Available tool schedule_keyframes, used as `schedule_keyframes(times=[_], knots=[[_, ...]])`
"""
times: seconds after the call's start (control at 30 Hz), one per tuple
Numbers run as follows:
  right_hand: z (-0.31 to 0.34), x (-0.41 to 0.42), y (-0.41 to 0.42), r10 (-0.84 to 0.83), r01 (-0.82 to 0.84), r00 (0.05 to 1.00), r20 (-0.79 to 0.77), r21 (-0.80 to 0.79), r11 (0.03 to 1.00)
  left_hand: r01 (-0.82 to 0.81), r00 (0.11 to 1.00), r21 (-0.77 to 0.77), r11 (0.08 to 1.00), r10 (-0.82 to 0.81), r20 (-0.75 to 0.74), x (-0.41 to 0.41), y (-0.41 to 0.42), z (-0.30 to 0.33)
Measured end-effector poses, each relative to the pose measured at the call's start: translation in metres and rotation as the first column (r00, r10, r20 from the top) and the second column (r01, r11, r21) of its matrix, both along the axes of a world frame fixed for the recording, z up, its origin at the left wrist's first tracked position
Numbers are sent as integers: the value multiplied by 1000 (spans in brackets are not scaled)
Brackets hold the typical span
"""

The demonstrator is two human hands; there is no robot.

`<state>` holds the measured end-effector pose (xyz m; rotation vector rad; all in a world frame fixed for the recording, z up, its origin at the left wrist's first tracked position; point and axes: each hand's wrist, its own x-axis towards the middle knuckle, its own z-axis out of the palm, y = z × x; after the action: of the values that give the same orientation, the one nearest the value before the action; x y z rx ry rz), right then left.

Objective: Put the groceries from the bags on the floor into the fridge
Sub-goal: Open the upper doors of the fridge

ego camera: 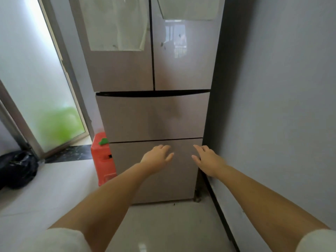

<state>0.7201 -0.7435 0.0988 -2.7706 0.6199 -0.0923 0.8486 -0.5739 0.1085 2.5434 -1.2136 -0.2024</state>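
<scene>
A: Why are both hands out in front like that?

B: They're reaching for the bottom drawer [154, 170] of the tall, glossy taupe fridge [152, 115]. The left hand [157, 158] and the right hand [207, 160] hover near its top edge, fingers spread apart and holding nothing. I'd judge they're about to grip the seam above the drawer front, since there's no handle to see. Whether the fingertips touch the panel yet, I can't tell.

A: And the fridge itself?

B: It fills the middle of the view, set against the grey wall [281, 106] on its right. Two upper doors, both closed, then two drawer fronts below. The dark gap above the upper drawer looks wider than the other seams, but I can't say it's ajar.

A: Any groceries?

B: None in view, only a black plastic bag [17, 169] slumped on the pale tiled floor [54, 193] far left, well apart from the fridge. An orange plastic stool [102, 159] stands just beside the fridge's lower left corner.
</scene>
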Motion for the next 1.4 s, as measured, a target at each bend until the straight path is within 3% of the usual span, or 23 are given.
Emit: schedule_keyframes(times=[0.17,0.23,0.3,0.4,0.47,0.57,0.67,0.8,0.9,1.03,1.2,1.23,1.33,1.4], knots=[[20,97,-75,-13,5,998,57,129,992,-105,993,-150,983,96,-66,96,-77,15],[34,142,-96,-81,38,987,138,290,956,-115,992,-205,972,102,-73,129,-103,21],[50,185,-106,-216,69,954,206,552,831,-141,986,-261,955,111,-126,156,-125,30],[70,246,-116,-369,3,901,230,845,534,-281,928,-414,866,135,-347,198,-158,41],[80,280,-123,-468,-78,850,242,937,342,-466,800,-515,720,95,-592,226,-180,53],[87,318,-133,-584,-184,787,199,979,85,-685,542,-496,534,-83,-836,260,-205,66],[96,348,-144,-648,-261,747,149,962,-79,-796,340,-447,408,-310,-888,284,-221,75],[98,368,-146,-722,-379,688,76,886,-268,-904,196,-350,246,-488,-850,294,-235,78],[96,370,-143,-735,-421,676,59,849,-319,-903,210,-371,217,-532,-820,293,-236,76],[96,362,-136,-746,-411,664,42,855,-317,-859,312,-468,209,-511,-801,277,-225,69],[94,308,-127,-729,-371,680,73,892,-257,-711,441,-596,373,-423,-791,228,-197,50],[96,294,-127,-729,-363,680,81,901,-239,-700,473,-603,384,-383,-793,219,-192,49],[102,247,-132,-722,-292,683,115,948,-125,-761,505,-574,303,-278,-817,199,-180,60],[101,214,-136,-708,-241,684,175,970,7,-687,627,-638,348,-160,-762,185,-176,82]])
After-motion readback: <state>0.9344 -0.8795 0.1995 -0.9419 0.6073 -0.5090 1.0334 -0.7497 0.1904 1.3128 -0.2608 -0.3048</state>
